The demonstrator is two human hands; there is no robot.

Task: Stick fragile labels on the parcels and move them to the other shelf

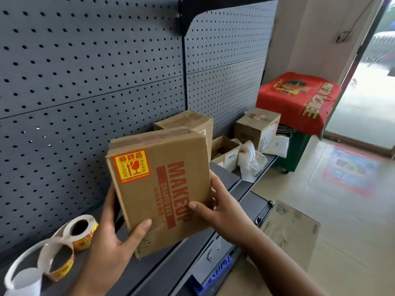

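Both hands hold one parcel [162, 189] mid-frame above the shelf [188, 242]: left hand [113, 238] curled round its lower-left corner, right hand [215, 207] clamped on its right edge. Long axis runs lower-right to upper-left, tilted; fragile label [131, 166] sits at the upper-left corner. Label roll [82, 231] lies lower left.

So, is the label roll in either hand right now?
No, both the left hand and right hand hold the box; the label roll lies on the shelf.
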